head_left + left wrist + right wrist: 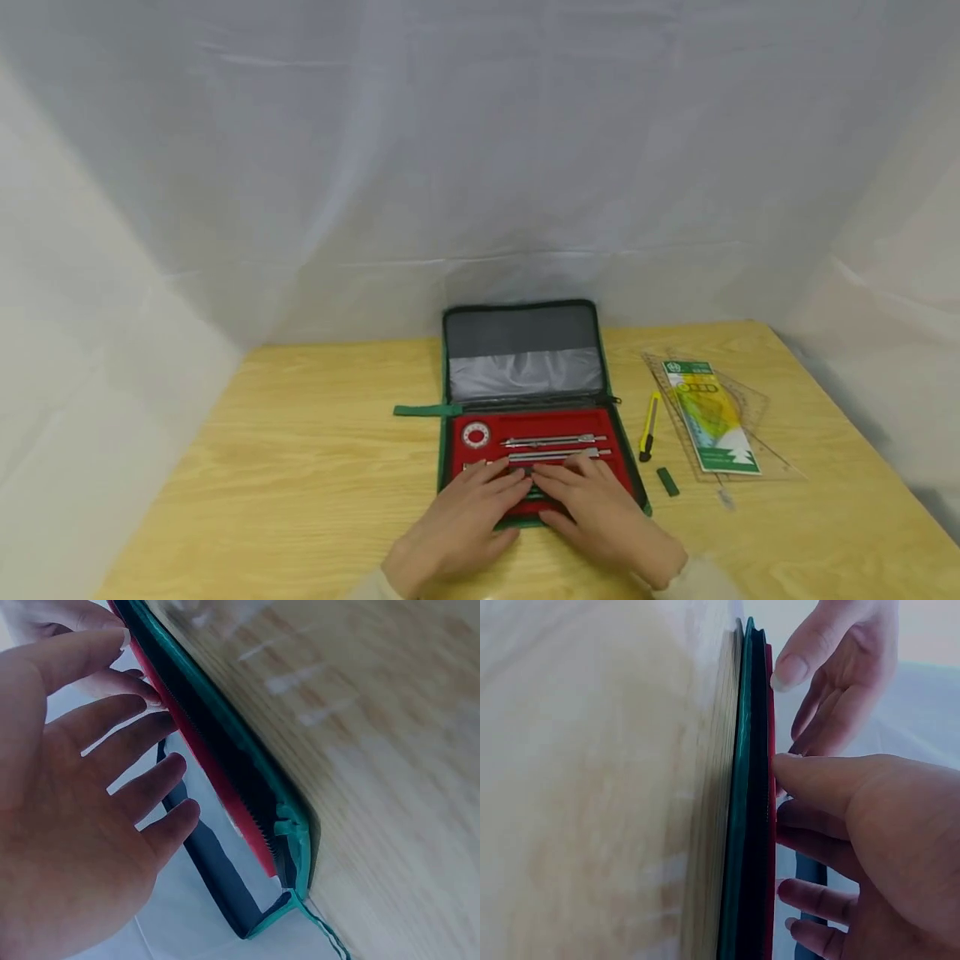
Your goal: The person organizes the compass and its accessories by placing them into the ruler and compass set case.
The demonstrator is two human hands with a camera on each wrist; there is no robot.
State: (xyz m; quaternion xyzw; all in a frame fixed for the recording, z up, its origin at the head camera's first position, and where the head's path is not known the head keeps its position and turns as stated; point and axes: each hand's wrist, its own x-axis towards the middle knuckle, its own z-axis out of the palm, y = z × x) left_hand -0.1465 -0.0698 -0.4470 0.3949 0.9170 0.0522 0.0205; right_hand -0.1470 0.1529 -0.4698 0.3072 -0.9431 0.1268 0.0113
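Note:
A zip-up case (517, 333) lies unfolded on the wooden table, its grey-lined lid leaning back. Its red tray (570, 421) holds a white ring-shaped piece (465, 435), a metal compass (558, 441) and another long metal instrument (555, 456). Over the tray's front part, my left hand (465, 517) and right hand (600, 508) nearly meet at the fingertips. Fairly straight fingers (161, 776) of the left hand touch or hover at the tray. The right thumb (810, 772) rests at the tray's front edge. Something dark and green lies under the fingers, mostly hidden.
Right of the case lie a yellow cutter knife (650, 421), a small dark green block (667, 482) and a green-and-yellow booklet (705, 417) on clear drawing templates (753, 404). A green strap (420, 410) sticks out leftward. White sheeting (525, 167) hangs behind the table.

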